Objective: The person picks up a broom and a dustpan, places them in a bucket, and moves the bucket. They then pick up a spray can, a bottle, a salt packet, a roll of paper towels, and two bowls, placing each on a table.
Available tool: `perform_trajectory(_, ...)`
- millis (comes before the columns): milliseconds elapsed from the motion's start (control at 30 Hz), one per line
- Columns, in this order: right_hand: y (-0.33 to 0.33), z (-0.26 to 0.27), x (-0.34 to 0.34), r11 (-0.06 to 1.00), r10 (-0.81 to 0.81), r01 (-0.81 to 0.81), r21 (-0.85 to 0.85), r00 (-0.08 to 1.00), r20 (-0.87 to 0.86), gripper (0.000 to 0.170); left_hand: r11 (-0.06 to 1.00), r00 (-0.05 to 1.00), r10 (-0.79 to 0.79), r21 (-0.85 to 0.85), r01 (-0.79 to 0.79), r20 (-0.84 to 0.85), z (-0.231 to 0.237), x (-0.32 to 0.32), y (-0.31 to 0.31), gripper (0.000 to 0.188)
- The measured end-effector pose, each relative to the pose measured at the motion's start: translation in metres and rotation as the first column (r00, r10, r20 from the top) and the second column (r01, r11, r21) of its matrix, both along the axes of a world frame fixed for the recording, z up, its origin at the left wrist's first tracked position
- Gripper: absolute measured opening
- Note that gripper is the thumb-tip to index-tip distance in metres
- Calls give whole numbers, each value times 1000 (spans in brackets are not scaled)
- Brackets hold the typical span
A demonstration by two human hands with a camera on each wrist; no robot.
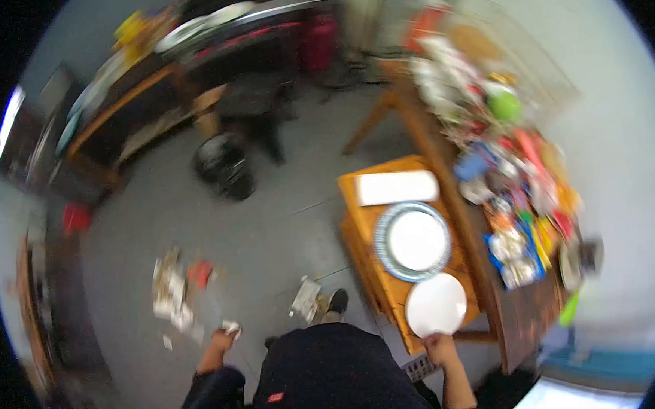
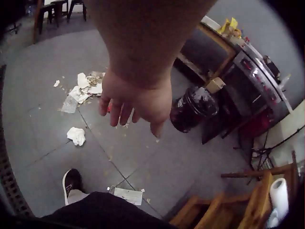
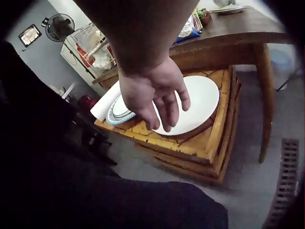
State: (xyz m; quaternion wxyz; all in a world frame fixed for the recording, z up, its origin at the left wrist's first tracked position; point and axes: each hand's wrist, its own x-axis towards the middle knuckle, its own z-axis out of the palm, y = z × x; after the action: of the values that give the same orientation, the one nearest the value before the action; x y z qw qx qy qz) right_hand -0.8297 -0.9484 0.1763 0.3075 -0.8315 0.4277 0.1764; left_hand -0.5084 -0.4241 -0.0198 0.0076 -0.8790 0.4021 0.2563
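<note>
My left hand (image 1: 221, 340) (image 2: 138, 98) hangs over the floor, fingers loosely spread and holding nothing visible. A crumpled white tissue (image 2: 76, 136) lies on the floor; in the head view a white scrap (image 1: 233, 328) shows right by the fingertips. My right hand (image 1: 440, 348) (image 3: 155, 93) is at the near edge of a white oval plate (image 1: 436, 304) (image 3: 202, 102), fingers relaxed; whether they touch it, I cannot tell. Beside that plate, a white plate (image 1: 416, 241) sits inside a blue-rimmed one (image 1: 380, 241). A white paper roll (image 1: 397, 188) lies past them on a wooden stool top (image 3: 190, 147).
A dark wooden table (image 1: 519, 321) heaped with colourful packages (image 1: 512, 246) runs along the right. Litter (image 1: 170, 288) and a flat white packet (image 1: 306, 299) (image 2: 127, 196) lie on the grey floor. Farther off stands a black-lined bin (image 1: 225, 166) (image 2: 195, 109).
</note>
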Motion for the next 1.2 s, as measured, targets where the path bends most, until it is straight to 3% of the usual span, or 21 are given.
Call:
perform_trajectory(33, 8, -10, -1, 997, 20, -18, 73, 999, -33, 18, 969, 967, 245, 43, -242, -65, 26, -14, -11, 36)
perform_trajectory(67, 14, -21, -9, 990, 37, -27, 138, 997, -72, 18, 508, 464, 844, 124, -852, -269, 62, -26, -28, 50)
perform_trajectory(133, 10, -79, -43, 950, -104, 130, 283, 989, -104, 19, 458, 403, 855, 109, -882, -326, 45, -48, 11, 65)
perform_trajectory(267, 20, -121, -19, 913, -57, 125, 389, 982, -180, 17, 31, -88, 923, 299, -954, -375, 77, -103, 66, 66)
perform_trajectory(300, 28, -123, -5, 913, -5, 80, 400, 983, -185, 17, -17, -114, 937, 281, -960, -331, 84, -118, 80, 66)
perform_trajectory(400, 62, -120, 40, 905, 180, -88, 415, 966, -187, 15, 195, 106, 935, 241, -951, -337, -47, -207, 177, 63)
perform_trajectory(433, 73, -120, 55, 896, 239, -143, 420, 953, -186, 15, 20, -83, 932, 278, -960, -354, -23, -222, 184, 62)
perform_trajectory(500, 94, -120, 79, 871, 349, -247, 425, 920, -179, 14, -297, -426, 828, 359, -885, -366, 85, -229, 183, 60)
perform_trajectory(600, 126, -117, 115, 803, 521, -423, 420, 841, -148, 13, 360, 324, 924, 171, -917, -206, -15, -334, 248, 56)
perform_trajectory(700, 154, -113, 154, 512, 847, -791, 335, 530, -41, 13, 221, 160, 961, 282, -934, -224, -11, -374, 269, 49)
perform_trajectory(767, 172, -112, 179, 354, 923, -888, 294, 383, 45, 13, -34, -121, 960, 324, -946, -253, -16, -388, 277, 46)
perform_trajectory(800, 183, -117, 190, 535, 786, -731, 424, 614, 67, 14, -428, -509, 738, 276, -861, -443, -20, -392, 274, 46)
perform_trajectory(833, 194, -123, 202, 662, 583, -525, 535, 809, 73, 16, -772, -730, 359, 255, -583, -581, -21, -393, 271, 47)
perform_trajectory(867, 205, -128, 216, 716, 488, -423, 555, 872, 34, 16, -86, -225, 883, 329, -940, -412, -23, -385, 294, 54)
perform_trajectory(900, 213, -133, 230, 744, 495, -413, 524, 869, -18, 16, 228, 115, 931, 308, -924, -345, -8, -368, 300, 51)
perform_trajectory(967, 235, -142, 263, 761, 553, -452, 465, 827, -101, 16, -268, -433, 804, 402, -875, -407, -37, -356, 306, 54)
perform_trajectory(1000, 256, -148, 292, 750, 594, -485, 450, 793, -135, 16, 127, 68, 968, 234, -964, -243, -36, -331, 322, 61)
perform_trajectory(1067, 280, -165, 340, 733, 652, -538, 415, 731, -204, 16, -236, -373, 875, 401, -885, -308, -4, -289, 330, 65)
perform_trajectory(1100, 296, -174, 368, 723, 675, -564, 398, 700, -234, 15, -370, -507, 791, 393, -842, -343, 18, -268, 334, 65)
perform_trajectory(1133, 313, -184, 397, 694, 711, -605, 390, 663, -236, 15, -493, -623, 683, 388, -778, -380, 27, -247, 345, 65)
perform_trajectory(1200, 347, -199, 453, 636, 771, -679, 367, 581, -261, 15, -580, -674, 629, 343, -739, -387, -6, -250, 370, 65)
